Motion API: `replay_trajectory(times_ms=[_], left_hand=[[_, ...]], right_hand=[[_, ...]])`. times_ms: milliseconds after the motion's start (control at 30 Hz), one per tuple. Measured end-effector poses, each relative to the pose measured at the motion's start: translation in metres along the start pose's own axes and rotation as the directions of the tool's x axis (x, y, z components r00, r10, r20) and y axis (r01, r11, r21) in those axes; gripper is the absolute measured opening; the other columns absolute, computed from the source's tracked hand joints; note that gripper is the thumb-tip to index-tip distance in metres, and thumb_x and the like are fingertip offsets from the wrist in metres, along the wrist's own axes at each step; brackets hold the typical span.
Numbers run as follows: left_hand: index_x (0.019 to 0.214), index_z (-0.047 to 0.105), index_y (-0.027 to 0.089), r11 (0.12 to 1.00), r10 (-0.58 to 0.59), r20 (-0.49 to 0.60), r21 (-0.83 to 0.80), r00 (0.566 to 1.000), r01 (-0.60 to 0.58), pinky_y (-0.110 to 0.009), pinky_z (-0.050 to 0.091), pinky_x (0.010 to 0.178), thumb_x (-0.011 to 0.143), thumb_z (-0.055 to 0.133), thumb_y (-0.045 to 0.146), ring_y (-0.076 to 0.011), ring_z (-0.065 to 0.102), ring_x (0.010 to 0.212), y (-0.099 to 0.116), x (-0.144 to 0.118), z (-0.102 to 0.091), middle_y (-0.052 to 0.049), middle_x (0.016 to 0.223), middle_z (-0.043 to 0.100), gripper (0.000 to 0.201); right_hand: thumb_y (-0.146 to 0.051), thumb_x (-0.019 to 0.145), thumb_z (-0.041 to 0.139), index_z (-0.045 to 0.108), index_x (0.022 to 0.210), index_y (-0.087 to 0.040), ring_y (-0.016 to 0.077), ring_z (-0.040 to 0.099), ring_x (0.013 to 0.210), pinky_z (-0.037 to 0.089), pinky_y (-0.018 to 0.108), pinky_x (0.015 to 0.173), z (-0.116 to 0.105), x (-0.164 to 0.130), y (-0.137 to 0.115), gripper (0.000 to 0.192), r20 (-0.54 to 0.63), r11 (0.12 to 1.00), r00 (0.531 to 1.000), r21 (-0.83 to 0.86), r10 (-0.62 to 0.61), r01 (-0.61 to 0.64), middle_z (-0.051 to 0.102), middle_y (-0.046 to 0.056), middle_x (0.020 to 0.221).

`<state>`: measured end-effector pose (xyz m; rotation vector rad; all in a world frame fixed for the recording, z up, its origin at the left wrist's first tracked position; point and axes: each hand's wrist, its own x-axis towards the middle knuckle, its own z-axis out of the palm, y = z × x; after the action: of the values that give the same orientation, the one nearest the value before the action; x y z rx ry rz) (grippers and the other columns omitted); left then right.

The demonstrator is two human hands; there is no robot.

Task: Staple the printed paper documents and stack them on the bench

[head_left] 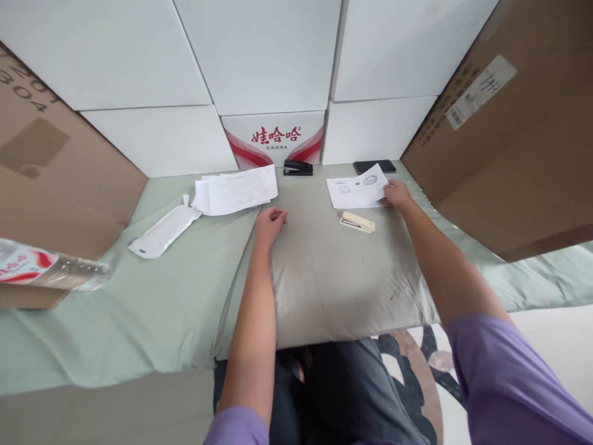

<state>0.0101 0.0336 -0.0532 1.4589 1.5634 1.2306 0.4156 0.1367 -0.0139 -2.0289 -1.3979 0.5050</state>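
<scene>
My right hand (pixel 398 194) pinches the right edge of a printed paper sheet (pixel 356 190) with round stamp marks; at least one more sheet edge shows beneath it. Just in front of the paper lies a cream stapler (pixel 357 222), untouched. My left hand (pixel 270 226) rests on the cloth with its fingers curled in and nothing seen in them. Beyond it and to the left is a loose stack of white papers (pixel 236 190). A black stapler (pixel 298 168) stands at the back, between the stack and the stamped sheet.
A black phone (pixel 374 166) lies behind the stamped paper. A white packet (pixel 165 230) and a plastic water bottle (pixel 50 269) are at the left. Cardboard boxes (pixel 514 136) flank both sides, and white boxes (pixel 259 55) wall off the back. Green cloth (pixel 176 309) covers the table.
</scene>
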Motion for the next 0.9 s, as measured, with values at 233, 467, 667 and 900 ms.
replay_trajectory(times_ms=[233,467,667,900], left_hand=[[0.080,0.068,0.022,0.997,0.045,-0.004,0.057,0.999,-0.044,-0.030,0.043,0.064,0.084,0.063,0.040,-0.0183,0.059,0.063,0.002,0.000,-0.002,-0.004,0.069,0.070,0.019],[0.077,0.064,0.023,0.997,0.043,-0.090,0.073,0.995,-0.037,-0.031,0.042,0.065,0.085,0.062,0.038,-0.0174,0.055,0.059,0.003,0.002,-0.001,0.001,0.057,0.058,0.018],[0.072,0.058,0.022,0.987,-0.126,-0.403,-0.143,0.907,0.074,-0.027,0.041,0.060,0.086,0.058,0.038,-0.0159,0.055,0.061,0.004,0.008,-0.010,0.002,0.058,0.052,0.021],[0.083,0.061,0.020,0.969,-0.133,-0.443,-0.246,0.887,0.022,-0.024,0.043,0.057,0.091,0.050,0.052,-0.0134,0.055,0.064,-0.007,0.017,-0.020,0.001,0.066,0.055,0.035]], right_hand=[[-0.021,0.083,0.072,0.060,0.128,-0.005,0.0334,0.063,0.107,0.047,0.042,0.082,0.001,-0.018,-0.018,0.049,-0.108,0.831,0.994,-0.550,0.028,-0.083,0.060,0.032,0.118],[-0.020,0.093,0.059,0.060,0.130,-0.005,0.0328,0.063,0.103,0.045,0.046,0.082,0.023,-0.070,-0.117,0.039,0.007,0.793,0.929,-0.518,-0.371,0.321,0.053,0.032,0.128],[-0.017,0.089,0.062,0.055,0.143,-0.029,0.0335,0.036,0.139,0.034,0.049,0.108,0.126,-0.125,-0.208,0.056,0.400,0.439,0.514,-0.270,-0.758,0.857,0.046,0.009,0.157],[-0.004,0.089,0.042,0.074,0.111,-0.016,0.0300,0.056,0.116,0.037,0.044,0.097,0.191,-0.132,-0.209,0.041,0.403,0.456,0.561,-0.332,-0.723,0.826,0.071,0.018,0.116]])
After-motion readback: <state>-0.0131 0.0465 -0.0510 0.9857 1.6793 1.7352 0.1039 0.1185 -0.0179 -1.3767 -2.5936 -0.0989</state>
